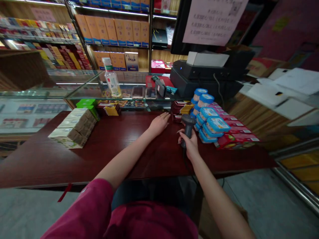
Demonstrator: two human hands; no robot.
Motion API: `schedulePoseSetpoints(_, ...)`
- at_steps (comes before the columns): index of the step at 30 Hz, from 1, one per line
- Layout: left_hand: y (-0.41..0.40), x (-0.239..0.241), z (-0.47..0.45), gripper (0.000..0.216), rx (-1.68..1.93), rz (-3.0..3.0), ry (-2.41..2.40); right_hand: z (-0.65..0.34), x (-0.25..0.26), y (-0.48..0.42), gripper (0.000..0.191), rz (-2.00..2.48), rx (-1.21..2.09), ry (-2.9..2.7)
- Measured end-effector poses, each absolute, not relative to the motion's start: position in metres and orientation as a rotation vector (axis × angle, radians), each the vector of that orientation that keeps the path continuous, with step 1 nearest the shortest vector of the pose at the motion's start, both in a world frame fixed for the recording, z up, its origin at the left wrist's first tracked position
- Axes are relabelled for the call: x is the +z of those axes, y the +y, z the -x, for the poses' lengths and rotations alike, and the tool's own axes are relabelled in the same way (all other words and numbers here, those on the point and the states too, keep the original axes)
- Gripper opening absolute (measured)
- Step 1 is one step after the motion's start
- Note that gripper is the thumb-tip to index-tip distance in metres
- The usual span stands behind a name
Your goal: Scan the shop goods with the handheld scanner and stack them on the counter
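Observation:
My right hand [190, 143] is wrapped round the handle of a dark barcode scanner [188, 122], its head raised above the counter and its cable hanging below. My left hand [159, 124] lies with fingers stretched out, palm down, at the counter's far side. Its fingertips come close to a stack of dark red flat packs [176, 111]; whether they touch cannot be made out. Yellow packs [186, 108] stand beside that stack. Right of the scanner are stacked blue-lidded tubs [210, 121].
Red boxes [236, 136] line the dark wooden counter's [119, 149] right side. Small cartons [74, 127], a green pack [87, 104] and yellow packs [112, 110] stand left. On the glass case [92, 84] are a bottle [112, 79] and a handheld device [160, 87]. A monitor [180, 30] rises behind.

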State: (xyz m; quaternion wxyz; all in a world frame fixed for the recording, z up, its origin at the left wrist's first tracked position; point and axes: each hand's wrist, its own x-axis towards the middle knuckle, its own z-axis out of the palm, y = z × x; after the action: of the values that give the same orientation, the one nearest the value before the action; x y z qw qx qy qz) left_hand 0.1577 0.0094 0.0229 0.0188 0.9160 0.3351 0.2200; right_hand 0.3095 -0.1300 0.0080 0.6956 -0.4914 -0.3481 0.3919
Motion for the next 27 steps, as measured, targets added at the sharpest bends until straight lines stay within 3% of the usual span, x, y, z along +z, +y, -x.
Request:
schedulePoseSetpoints(8,0.01,0.019,-0.237,0.051,0.605,-2.717,1.01,-0.316,0.002,-0.128,0.048,1.074,0.846,-0.719)
schedulePoseSetpoints(12,0.01,0.022,-0.213,0.044,0.665,-2.614,1.067,-0.316,0.005,-0.133,0.051,1.054,0.876,-0.756)
schedulePoseSetpoints(18,0.012,0.021,-0.145,0.028,1.05,-2.032,1.189,-0.307,0.015,-0.145,0.048,1.016,1.065,-0.952)
schedulePoseSetpoints(23,0.006,0.006,-0.111,0.028,1.045,-1.304,1.087,-0.301,0.014,-0.145,0.046,1.04,1.179,-1.102)
schedulePoseSetpoints(27,0.001,0.001,-0.103,0.024,1.061,-1.18,1.024,-0.3,0.015,-0.143,0.047,1.041,1.221,-1.184)
